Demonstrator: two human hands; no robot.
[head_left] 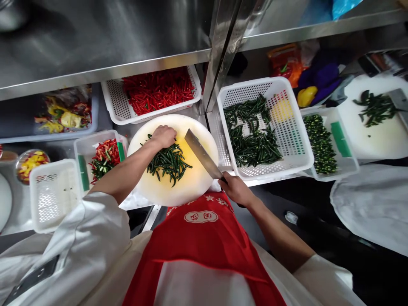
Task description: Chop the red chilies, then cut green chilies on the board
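Note:
A round white cutting board (204, 140), stained yellow in the middle, lies in front of me. Long dark green chilies (170, 163) are heaped on its left half. My left hand (164, 136) is at the far edge of the heap, its fingers curled down around some of the chilies; the fingertips are hidden. My right hand (237, 189) grips the handle of a cleaver (204, 155) at the board's right side. The broad blade slants up and left over the board, apart from the heap.
Behind the board, a white basket (119, 100) holds red chilies. On the right stand a basket (295, 140) of green chilies and a tub (346, 163) of chopped green pieces. Left are a tub (84, 148) of cut chilies and a small basket (55, 195). A steel shelf (134, 68) overhangs the back.

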